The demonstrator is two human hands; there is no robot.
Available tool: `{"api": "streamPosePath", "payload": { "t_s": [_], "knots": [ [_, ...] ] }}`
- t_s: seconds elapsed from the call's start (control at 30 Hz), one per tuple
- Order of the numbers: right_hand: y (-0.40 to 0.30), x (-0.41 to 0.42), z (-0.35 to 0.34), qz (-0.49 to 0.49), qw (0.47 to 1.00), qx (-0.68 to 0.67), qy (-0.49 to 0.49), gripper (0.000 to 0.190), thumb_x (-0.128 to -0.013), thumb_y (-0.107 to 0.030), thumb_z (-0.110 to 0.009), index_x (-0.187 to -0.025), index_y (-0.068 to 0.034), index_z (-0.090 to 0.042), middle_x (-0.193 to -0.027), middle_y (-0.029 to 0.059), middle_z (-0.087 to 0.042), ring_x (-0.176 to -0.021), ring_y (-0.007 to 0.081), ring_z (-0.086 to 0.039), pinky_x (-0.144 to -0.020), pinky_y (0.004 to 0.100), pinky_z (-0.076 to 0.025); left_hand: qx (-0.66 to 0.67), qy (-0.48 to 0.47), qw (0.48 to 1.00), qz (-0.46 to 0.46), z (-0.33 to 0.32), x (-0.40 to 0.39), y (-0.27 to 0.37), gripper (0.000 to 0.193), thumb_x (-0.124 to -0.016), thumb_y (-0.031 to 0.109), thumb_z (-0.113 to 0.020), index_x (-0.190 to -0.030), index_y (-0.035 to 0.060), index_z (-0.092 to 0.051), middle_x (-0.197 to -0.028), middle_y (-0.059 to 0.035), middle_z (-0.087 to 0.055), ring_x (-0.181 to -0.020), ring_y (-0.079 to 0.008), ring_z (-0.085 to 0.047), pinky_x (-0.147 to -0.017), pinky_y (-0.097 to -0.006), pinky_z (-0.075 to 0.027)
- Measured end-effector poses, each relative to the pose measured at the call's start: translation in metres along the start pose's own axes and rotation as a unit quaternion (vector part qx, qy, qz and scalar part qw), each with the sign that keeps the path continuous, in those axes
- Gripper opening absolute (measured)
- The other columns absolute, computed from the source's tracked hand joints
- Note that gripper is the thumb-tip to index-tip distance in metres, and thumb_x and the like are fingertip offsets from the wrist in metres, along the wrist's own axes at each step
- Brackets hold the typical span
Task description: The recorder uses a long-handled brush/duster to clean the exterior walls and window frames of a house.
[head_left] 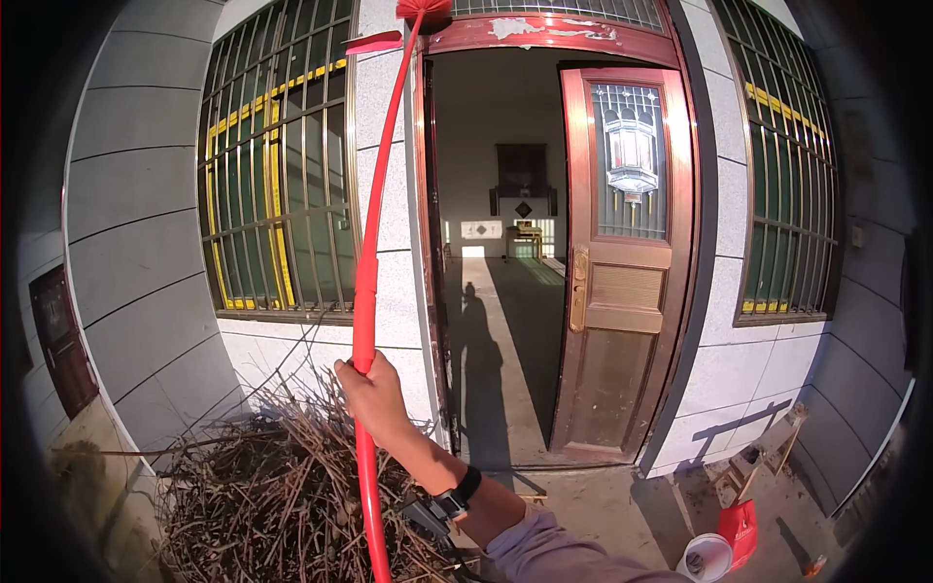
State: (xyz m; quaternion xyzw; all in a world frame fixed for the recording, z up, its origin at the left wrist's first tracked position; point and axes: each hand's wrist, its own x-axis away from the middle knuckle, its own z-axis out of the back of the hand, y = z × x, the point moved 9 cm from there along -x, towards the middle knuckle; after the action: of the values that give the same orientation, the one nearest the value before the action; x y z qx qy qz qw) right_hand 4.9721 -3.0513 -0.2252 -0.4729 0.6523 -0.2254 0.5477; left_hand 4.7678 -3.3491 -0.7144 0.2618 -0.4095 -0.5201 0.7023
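My right hand (pixel 373 397) grips a long red telescopic pole (pixel 368 313) just below its thicker joint. The pole stands nearly upright and runs out of view at the bottom. A red bristle brush (pixel 424 10) tops it, level with the upper left corner of the red door frame (pixel 474 33); whether the bristles touch the frame, I cannot tell. Torn white paper remnants (pixel 514 28) stick to the frame's top. Left of the brush, a strip of red paper (pixel 374 44) clings to the tiled wall. My left hand is out of view.
A heap of dry twigs (pixel 277 503) lies low on the left. One door leaf (pixel 627 284) stands in the right of the doorway. Barred windows (pixel 280 167) flank the entrance. At lower right are a white bucket (pixel 705 557) and a red bag (pixel 740 532).
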Motion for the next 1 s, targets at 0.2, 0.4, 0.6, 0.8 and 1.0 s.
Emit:
{"api": "streamPosePath", "payload": {
  "t_s": [0.2, 0.4, 0.6, 0.8, 1.0],
  "knots": [
    [0.12, 0.164, 0.011, -0.126, 0.991, -0.049, -0.02, 0.017, -0.096, -0.014, -0.059, -0.106, -0.006, -0.046, -0.061, -0.0026, -0.045, -0.045, 0.0072, -0.045, -0.041, 0.0247, -0.038, 0.007, -0.007, 1.0, -0.001, -0.007, 0.007, -0.006, 0.033, -0.086, 0.035, -0.067, -0.092, 0.0028, -0.068, -0.072, -0.0083, -0.066, -0.068, -0.0235, -0.062, -0.06, -0.0373, -0.048],
    [0.115, 0.253, 0.007, -0.207, 0.974, -0.086, -0.018, 0.027, -0.096, -0.014, -0.059, -0.12, -0.008, -0.047, -0.068, -0.0015, -0.048, -0.051, 0.0075, -0.048, -0.045, 0.0241, -0.041, 0.01, -0.012, 1.0, -0.002, -0.008, 0.014, -0.004, 0.033, -0.087, 0.035, -0.067, -0.093, 0.0029, -0.068, -0.072, -0.0084, -0.067, -0.068, -0.0238, -0.062, -0.061, -0.0373, -0.048],
    [0.066, 0.214, -0.005, -0.12, 0.986, -0.111, -0.026, 0.015, -0.097, -0.013, -0.059, -0.092, -0.007, -0.045, -0.06, -0.002, -0.044, -0.045, 0.007, -0.045, -0.042, 0.0244, -0.038, 0.012, -0.011, 1.0, 0.0, -0.013, 0.026, -0.001, 0.033, -0.087, 0.035, -0.067, -0.094, 0.003, -0.068, -0.073, -0.0085, -0.067, -0.069, -0.024, -0.063, -0.061, -0.0373, -0.048],
    [0.011, 0.129, -0.019, -0.051, 0.997, -0.057, -0.023, 0.018, -0.096, -0.016, -0.061, -0.094, -0.007, -0.046, -0.065, -0.0016, -0.046, -0.045, 0.007, -0.044, -0.041, 0.0239, -0.037, 0.015, -0.008, 1.0, -0.005, -0.016, 0.029, 0.005, 0.033, -0.087, 0.035, -0.067, -0.094, 0.003, -0.068, -0.074, -0.0086, -0.067, -0.07, -0.0243, -0.063, -0.061, -0.0374, -0.048],
    [0.005, 0.092, -0.051, -0.034, 0.999, 0.008, -0.037, 0.019, -0.094, -0.017, -0.062, -0.093, -0.006, -0.046, -0.063, -0.0019, -0.046, -0.045, 0.0075, -0.045, -0.041, 0.0252, -0.038, 0.025, -0.003, 1.0, 0.005, -0.017, 0.037, -0.001, 0.033, -0.087, 0.035, -0.066, -0.095, 0.0031, -0.068, -0.074, -0.0087, -0.067, -0.07, -0.0246, -0.063, -0.062, -0.0374, -0.048]
  ]
}}
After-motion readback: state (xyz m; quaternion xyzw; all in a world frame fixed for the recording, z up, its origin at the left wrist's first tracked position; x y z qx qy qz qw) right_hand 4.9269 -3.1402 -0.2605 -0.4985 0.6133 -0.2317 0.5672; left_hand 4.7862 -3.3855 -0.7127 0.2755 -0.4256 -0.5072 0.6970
